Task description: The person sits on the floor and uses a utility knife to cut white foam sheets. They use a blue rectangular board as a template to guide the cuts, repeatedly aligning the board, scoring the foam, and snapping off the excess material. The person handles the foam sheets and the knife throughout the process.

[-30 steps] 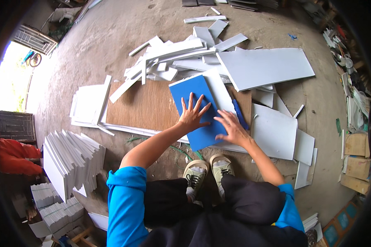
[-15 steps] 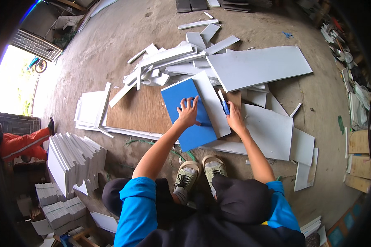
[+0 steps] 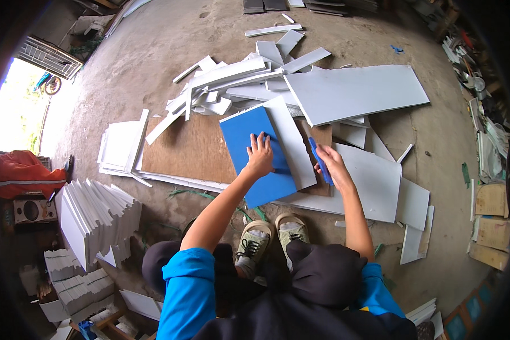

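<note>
My left hand [image 3: 260, 157] lies with fingers spread on a flat blue board [image 3: 277, 190], pressing it down. Under the board is a white foam sheet [image 3: 289, 144], which sticks out along its right side. A blue-handled utility knife [image 3: 321, 161] is gripped in my right hand [image 3: 335, 165], just right of the sheet's edge; the knife looks apart from the sheet, and its blade is hard to make out. Both sheets rest on a brown wooden board [image 3: 181, 148] on the floor.
Beyond the work lies a heap of white offcuts [image 3: 232, 85], beside a large white panel [image 3: 357, 93]. More white sheets [image 3: 368, 184] spread to the right. At left stand stacked notched white pieces [image 3: 99, 221]. A person in orange clothing [image 3: 28, 174] is at the far left.
The knife has moved down and right, away from the sheet's upper edge, and its handle has turned in my right hand. My left hand stays on the blue board. The person at left has shifted.
</note>
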Demonstrator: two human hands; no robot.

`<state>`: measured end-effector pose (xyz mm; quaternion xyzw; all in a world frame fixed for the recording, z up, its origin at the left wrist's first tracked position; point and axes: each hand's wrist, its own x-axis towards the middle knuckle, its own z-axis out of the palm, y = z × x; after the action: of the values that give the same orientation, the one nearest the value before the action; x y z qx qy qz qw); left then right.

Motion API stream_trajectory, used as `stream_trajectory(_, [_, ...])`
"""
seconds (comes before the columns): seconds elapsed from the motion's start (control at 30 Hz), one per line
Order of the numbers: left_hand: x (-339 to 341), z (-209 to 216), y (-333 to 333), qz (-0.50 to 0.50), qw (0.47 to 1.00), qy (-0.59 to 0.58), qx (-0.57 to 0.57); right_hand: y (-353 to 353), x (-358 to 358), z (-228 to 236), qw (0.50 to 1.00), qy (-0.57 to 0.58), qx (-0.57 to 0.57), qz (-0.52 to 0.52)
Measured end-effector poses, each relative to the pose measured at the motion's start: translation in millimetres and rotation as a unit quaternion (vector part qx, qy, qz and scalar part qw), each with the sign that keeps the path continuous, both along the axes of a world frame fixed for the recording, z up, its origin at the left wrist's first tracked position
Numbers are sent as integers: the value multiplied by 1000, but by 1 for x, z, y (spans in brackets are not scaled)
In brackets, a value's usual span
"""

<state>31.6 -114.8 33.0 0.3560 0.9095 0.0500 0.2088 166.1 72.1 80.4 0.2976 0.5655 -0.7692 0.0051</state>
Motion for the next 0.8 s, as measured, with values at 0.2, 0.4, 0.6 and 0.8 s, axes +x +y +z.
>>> stream_trajectory(0.2, [2,20,8,-33,990,-86,-111,-4,1,-13,999,32,-41,13])
stream_trajectory(0.4, [5,11,-5,-37,995,-57,-77,-12,-3,-17,993,-28,80,78])
stream_trajectory(0.6, [7,4,-16,-31,998,-46,27,-15,-29,-30,981,-88,162,55])
stream_trajectory(0.8, [6,1,-18,-32,998,-36,33,-19,-76,-37,948,-66,297,97])
